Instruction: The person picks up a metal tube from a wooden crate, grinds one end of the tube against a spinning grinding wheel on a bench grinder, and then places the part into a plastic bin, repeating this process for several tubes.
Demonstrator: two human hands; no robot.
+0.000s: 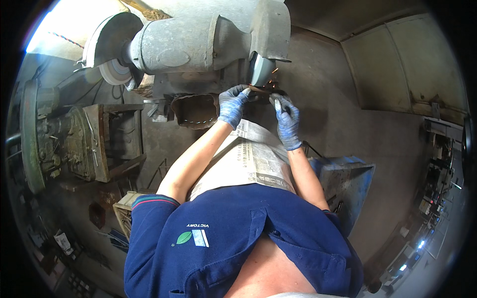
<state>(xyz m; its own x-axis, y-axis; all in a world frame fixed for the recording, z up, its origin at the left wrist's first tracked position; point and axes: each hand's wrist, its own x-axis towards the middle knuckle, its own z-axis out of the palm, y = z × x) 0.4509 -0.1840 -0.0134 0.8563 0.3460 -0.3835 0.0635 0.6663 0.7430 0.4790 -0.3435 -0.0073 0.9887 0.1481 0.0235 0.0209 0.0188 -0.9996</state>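
Observation:
A grey double-ended grinder (174,45) stands at the far side. A thin, dark metal strip (259,90) meets the lower edge of its right grinding wheel (262,70), and orange sparks (274,72) fly off just to the right. My left hand (231,107), in a blue and grey work glove, pinches the strip's left end. Gloved the same way, my right hand (287,121) is closed at the strip's right end. Shadow hides the strip's exact shape. Sheets of newspaper (248,149) cover my lap below both hands.
Left of my hands, a rough-edged dark metal container (194,113) hangs under the grinder. The grinder's left wheel (115,72) is partly exposed. A green machine (64,144) stands at left, a wooden crate (121,211) near my left elbow. Beside my right arm is a blue-edged metal tray (350,184).

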